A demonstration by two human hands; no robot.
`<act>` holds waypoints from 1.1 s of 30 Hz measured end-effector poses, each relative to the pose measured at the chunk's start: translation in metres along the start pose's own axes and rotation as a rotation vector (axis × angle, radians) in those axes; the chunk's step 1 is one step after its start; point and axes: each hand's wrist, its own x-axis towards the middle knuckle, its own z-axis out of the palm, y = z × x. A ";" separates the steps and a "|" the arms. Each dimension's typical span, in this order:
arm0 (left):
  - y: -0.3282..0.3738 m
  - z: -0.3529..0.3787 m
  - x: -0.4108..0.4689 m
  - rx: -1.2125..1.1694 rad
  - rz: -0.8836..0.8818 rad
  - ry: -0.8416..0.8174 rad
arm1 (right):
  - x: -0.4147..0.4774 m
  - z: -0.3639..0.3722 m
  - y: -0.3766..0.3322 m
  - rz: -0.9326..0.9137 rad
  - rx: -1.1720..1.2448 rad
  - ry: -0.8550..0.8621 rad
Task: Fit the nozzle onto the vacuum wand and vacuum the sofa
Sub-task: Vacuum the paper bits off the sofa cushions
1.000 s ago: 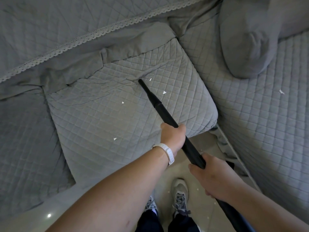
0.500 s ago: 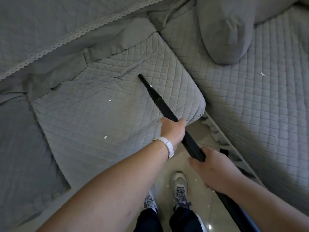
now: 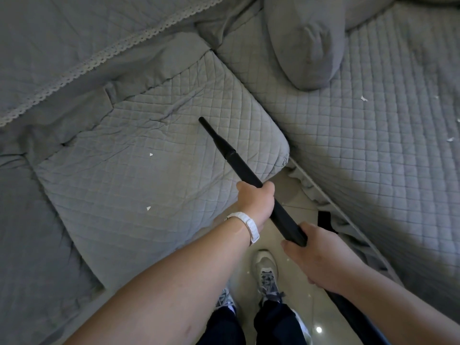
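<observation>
The left hand (image 3: pixel 256 202) is closing its grip round the black vacuum wand (image 3: pixel 245 170) partway along. The right hand (image 3: pixel 316 255) is wrapping its grip round the wand lower down, nearer the body. The tapered nozzle (image 3: pixel 215 136) is sitting on the wand's far end, pointing across the quilted grey sofa cushion (image 3: pixel 112 183). I cannot tell whether its tip is touching the fabric. Two white scraps (image 3: pixel 150 154) are lying on that cushion, left of the wand. Other scraps (image 3: pixel 364 98) are lying on the right sofa section (image 3: pixel 373 170), below a grey pillow (image 3: pixel 306 46). The person is standing on the tiled floor (image 3: pixel 293 195).
</observation>
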 end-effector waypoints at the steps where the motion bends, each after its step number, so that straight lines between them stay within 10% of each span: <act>1: -0.002 0.002 -0.004 -0.003 0.001 0.004 | -0.003 -0.001 0.003 -0.001 -0.003 0.001; 33: -0.031 0.028 -0.010 0.027 -0.028 0.025 | -0.010 -0.002 0.040 -0.016 -0.026 -0.033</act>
